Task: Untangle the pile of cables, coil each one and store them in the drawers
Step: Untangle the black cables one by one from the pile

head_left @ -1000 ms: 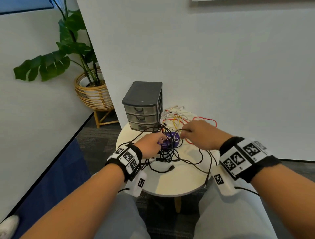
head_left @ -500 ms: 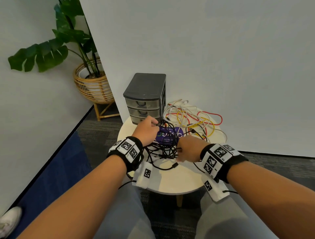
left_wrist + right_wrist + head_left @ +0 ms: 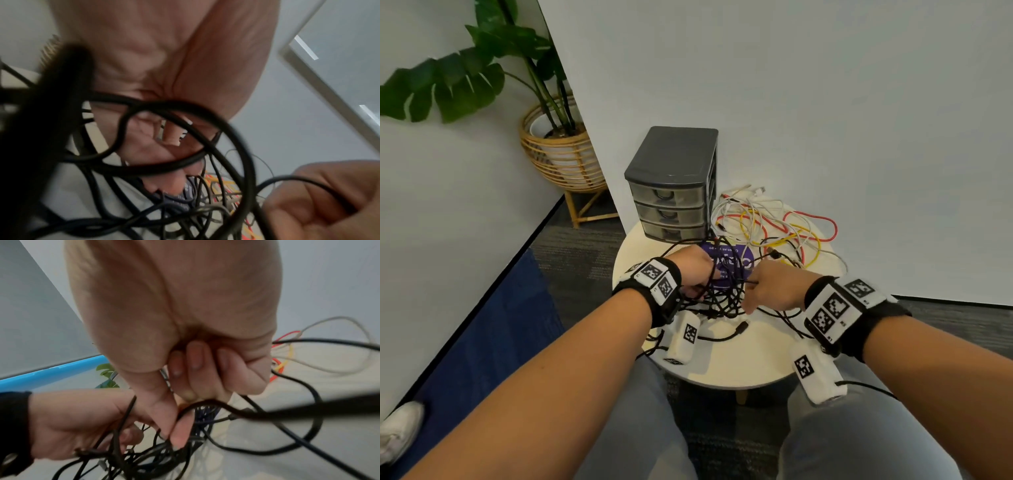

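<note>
Both hands, left hand [image 3: 693, 270] and right hand [image 3: 774, 291], grip tangled black cables [image 3: 722, 301]; drawer unit [image 3: 671, 185] and coloured cables [image 3: 784, 229] sit behind; purple card [image 3: 732, 263] lies beneath.

Black cables [image 3: 722, 301]; red, yellow, white cables [image 3: 774, 226]; dark grey drawers [image 3: 671, 192]; cream table [image 3: 732, 359]; purple disc [image 3: 736, 263]; black-white checkered wristbands [image 3: 654, 277].

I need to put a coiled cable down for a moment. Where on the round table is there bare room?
The table's near edge is bare, between the two wrists. Crowded: the black cable tangle that both hands work in, the coloured cables at the back right, and the drawer unit at the back left.
</note>
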{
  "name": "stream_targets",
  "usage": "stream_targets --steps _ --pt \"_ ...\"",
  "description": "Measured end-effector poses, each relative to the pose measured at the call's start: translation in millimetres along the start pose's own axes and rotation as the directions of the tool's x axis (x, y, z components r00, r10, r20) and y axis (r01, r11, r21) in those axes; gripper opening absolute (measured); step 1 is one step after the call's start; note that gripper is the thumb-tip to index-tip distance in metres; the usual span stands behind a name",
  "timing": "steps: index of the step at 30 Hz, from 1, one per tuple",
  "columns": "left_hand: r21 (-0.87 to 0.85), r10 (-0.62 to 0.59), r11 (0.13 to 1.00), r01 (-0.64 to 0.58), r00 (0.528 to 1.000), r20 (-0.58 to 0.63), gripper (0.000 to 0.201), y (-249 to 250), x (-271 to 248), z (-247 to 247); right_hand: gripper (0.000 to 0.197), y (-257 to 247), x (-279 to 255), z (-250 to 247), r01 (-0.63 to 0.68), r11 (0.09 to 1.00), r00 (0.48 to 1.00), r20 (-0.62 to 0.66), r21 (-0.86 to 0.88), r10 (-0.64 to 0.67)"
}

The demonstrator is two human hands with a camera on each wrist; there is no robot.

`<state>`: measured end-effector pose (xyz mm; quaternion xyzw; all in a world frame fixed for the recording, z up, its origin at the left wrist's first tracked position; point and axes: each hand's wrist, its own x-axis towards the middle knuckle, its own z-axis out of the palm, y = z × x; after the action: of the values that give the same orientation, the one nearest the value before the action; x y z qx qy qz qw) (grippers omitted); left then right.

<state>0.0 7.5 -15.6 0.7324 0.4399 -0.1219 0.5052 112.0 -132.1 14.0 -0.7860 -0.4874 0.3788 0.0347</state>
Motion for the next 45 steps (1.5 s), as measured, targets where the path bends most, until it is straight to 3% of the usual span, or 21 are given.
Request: stream_targets --steps 3,7,11,13,15,17,18,20,24,29,32,35,37,41,45 --pt "0.134 0.019 0.991 -0.021 1.0 0.016 0.026 -2 -1 5 0.024 -2 7 12 0.007 0.994 0.999 -0.031 -0.107 -0.01" --pt "0.205 0.04 0.978 -0.047 0.998 0.038 0.026 -4 5 6 0.037 -4 8 14 0.026 0.992 0.998 -0.051 -0.12 -0.033" --pt "0.22 0.068 0.973 -0.074 0.997 0.032 0.025 -3 4 4 0.02 -1 4 2 0.037 0.993 0.998 0.046 -0.113 -0.032" --pt "0.238 0.083 0.968 -0.085 0.996 0.019 0.024 -3 3 3 0.018 3 -1 -14 0.033 0.999 0.998 0.056 0.019 -0.034" --pt "0.264 0.108 0.959 -0.1 0.994 -0.014 0.023 -2 0 1 0.012 6 -3 -32 0.069 0.981 0.997 -0.038 0.179 -0.063" --pt "0.301 0.148 0.945 -0.125 0.988 -0.053 0.02 -1 -1 -1 0.011 7 1 -45 0.137 0.97 0.97 -0.228 0.201 -0.089" --pt "0.312 0.169 0.94 -0.138 0.983 -0.076 0.021 -1 -1 -2 0.014 8 6 -48 0.152 0.979 0.942 -0.319 0.133 -0.103" --pt "0.318 0.192 0.937 -0.142 0.972 -0.133 0.025 2 -3 -4 0.018 10 19 -46 0.098 0.992 0.917 -0.38 -0.086 -0.123" --pt "0.303 0.235 0.941 -0.149 0.933 -0.272 0.027 5 -11 -11 0.024 8 43 -32 0.025 0.918 0.948 -0.281 -0.396 -0.148" --pt "0.281 0.407 0.907 -0.312 0.82 -0.402 0.015 10 -17 -15 0.022 -7 53 -27 0.001 0.841 0.969 -0.207 -0.541 -0.134" --pt "0.327 0.531 0.843 -0.427 0.761 -0.374 0.011 13 -15 -12 0.008 -11 46 -33 0.035 0.874 0.969 -0.199 -0.485 -0.149" --pt "0.378 0.562 0.802 -0.462 0.798 -0.217 0.03 13 -11 -9 0.017 -12 34 -47 0.155 0.926 0.936 -0.248 -0.344 -0.249" --pt "0.372 0.568 0.794 -0.48 0.804 -0.175 0.026 15 -11 -9 0.019 -15 21 -60 0.23 0.947 0.9 -0.322 -0.223 -0.294" --pt "0.343 0.571 0.808 -0.479 0.78 -0.255 0.02 19 -12 -13 0.015 -25 -3 -85 0.322 0.946 0.822 -0.484 -0.04 -0.3" --pt "0.345 0.554 0.822 -0.452 0.775 -0.304 0.024 17 -15 -19 0.014 -29 -11 -92 0.425 0.884 0.721 -0.663 0.195 -0.201"
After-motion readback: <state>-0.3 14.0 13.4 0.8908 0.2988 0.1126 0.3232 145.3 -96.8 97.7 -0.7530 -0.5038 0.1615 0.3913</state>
